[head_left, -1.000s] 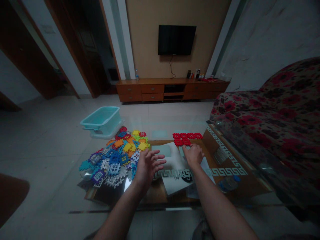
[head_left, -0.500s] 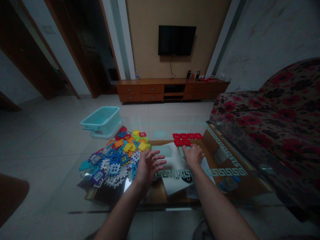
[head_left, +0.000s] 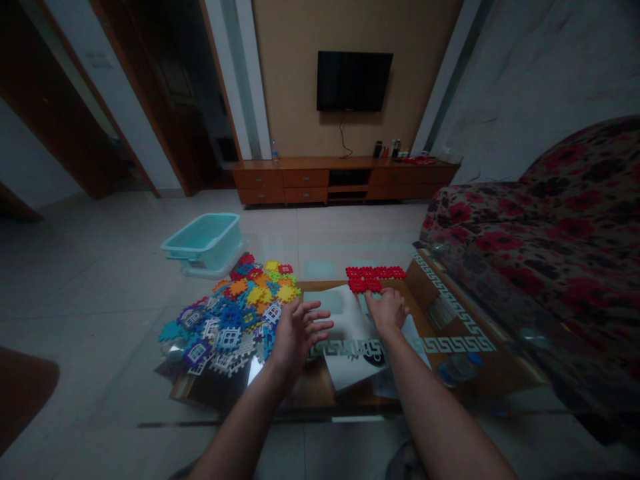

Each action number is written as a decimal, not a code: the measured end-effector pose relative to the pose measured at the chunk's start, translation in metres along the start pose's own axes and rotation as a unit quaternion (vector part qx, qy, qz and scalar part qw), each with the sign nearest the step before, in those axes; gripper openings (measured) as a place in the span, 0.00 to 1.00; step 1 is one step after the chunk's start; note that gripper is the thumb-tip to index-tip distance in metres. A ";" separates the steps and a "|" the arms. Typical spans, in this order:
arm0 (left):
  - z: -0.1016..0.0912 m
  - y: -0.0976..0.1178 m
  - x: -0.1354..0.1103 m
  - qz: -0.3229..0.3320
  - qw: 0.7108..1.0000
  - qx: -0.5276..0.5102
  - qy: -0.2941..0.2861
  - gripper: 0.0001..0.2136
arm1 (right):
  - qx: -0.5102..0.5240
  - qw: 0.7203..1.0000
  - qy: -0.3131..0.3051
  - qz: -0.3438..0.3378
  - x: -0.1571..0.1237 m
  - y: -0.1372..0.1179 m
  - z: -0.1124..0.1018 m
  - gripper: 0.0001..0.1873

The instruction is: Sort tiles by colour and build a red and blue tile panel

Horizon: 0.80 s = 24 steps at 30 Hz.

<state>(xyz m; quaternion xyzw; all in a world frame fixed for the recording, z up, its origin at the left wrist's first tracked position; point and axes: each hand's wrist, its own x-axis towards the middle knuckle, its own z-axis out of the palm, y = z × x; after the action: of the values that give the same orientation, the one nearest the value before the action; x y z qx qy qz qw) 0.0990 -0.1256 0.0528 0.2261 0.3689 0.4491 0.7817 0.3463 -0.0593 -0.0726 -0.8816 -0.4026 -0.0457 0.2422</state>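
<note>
While the left hand (head_left: 303,327) is held with fingers spread beside one mixed heap of plastic tiles (head_left: 230,319), the right hand (head_left: 389,311) is at the near edge of six red tiles (head_left: 371,275), and from here I can't tell whether it pinches one. They lie flat on the glass table (head_left: 457,344), four in a back row and two in front, notch-edged with window-like openings.

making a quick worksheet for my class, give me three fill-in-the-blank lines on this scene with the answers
The pieces nearest the right hand are coloured ____.
The left hand, fingers spread, holds ____.
The television hangs on the ____.
Missing words: red; nothing; wall.
</note>
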 end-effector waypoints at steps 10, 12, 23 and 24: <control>0.003 0.001 0.003 0.003 1.000 0.014 0.020 0.20 | 0.006 1.000 -0.012 -0.009 0.002 0.004 0.000 0.22; 0.003 0.001 0.006 0.005 0.999 0.023 0.029 0.18 | 0.011 1.000 -0.020 -0.016 0.003 0.007 -0.002 0.22; -0.023 -0.003 0.028 0.045 0.983 0.153 0.093 0.15 | 0.074 0.990 -0.074 -0.097 0.000 0.004 -0.055 0.16; -0.027 -0.003 0.032 0.062 0.977 0.180 0.099 0.16 | 0.086 0.986 -0.080 -0.114 -0.004 -0.003 -0.063 0.16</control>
<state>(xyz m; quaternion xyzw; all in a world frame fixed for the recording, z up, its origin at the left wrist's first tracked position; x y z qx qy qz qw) 0.0898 -0.0992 0.0219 0.3397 0.5049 0.4429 0.6584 0.3491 -0.0897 -0.0171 -0.8065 -0.5214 0.0323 0.2768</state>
